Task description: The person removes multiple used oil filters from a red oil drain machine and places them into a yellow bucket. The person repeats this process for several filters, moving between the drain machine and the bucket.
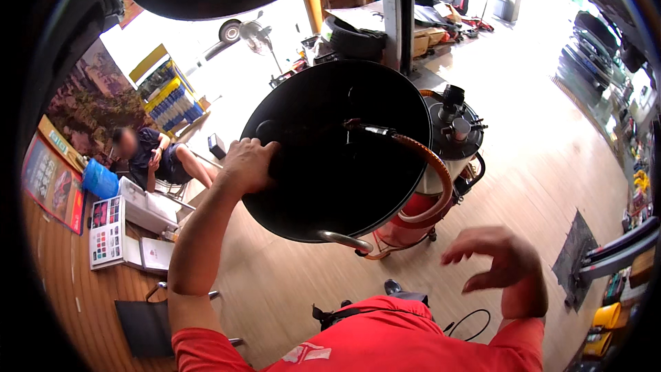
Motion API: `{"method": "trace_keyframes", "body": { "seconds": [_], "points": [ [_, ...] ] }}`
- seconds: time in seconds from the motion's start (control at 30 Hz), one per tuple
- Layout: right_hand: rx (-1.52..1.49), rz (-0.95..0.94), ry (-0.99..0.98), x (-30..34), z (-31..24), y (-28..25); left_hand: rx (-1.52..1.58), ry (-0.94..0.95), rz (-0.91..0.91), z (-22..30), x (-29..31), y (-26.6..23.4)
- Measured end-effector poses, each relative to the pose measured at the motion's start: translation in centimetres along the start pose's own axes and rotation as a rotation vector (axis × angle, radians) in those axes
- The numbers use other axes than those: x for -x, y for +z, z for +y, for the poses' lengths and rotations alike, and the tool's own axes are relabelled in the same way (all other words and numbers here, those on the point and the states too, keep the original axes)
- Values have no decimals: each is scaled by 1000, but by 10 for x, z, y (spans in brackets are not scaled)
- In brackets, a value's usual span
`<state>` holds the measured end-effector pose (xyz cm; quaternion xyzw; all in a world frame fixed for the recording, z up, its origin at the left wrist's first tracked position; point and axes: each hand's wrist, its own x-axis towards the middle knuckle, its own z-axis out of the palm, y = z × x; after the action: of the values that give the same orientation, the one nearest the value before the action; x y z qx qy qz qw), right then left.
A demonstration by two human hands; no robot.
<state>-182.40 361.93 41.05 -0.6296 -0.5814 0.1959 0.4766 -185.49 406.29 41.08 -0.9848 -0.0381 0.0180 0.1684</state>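
Floored in pale boards point(530, 193), walled at left in brown planks point(58, 279), washed by white daylight point(189, 38) toward the back, with a dark chair point(143, 327) beside the planks and a grey post point(395, 14) farther off.

One fisheye view looks down and forward from the wearer's head, over a red shirt point(385, 337). The black basin point(323, 186) is near, the floor point(516, 186) farther off

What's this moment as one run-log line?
left hand: on left rim of black pan | right hand: apart from pan, nothing visibly held | orange hose: metal end over pan
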Motion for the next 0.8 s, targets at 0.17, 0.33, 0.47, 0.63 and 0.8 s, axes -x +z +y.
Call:
{"method": "trace_keyframes", "body": {
  "seconds": [0.17,0.33,0.47,0.63,0.8],
  "points": [
    [308,171,121,-39,-17,-47,275,49,309,-19,12,-2],
    [417,86,231,-131,-2,-97,1136,-58,355,-56,33,15],
    [743,-91,21,-223,27,-113,1548,-5,460,-66,41,25],
    [1064,-352,-153,-328,70,-102,1954,161,671,-74,52,50],
    [1221,-568,-291,-392,104,-45,2099,221,663,-59,60,64]
  ]
}}
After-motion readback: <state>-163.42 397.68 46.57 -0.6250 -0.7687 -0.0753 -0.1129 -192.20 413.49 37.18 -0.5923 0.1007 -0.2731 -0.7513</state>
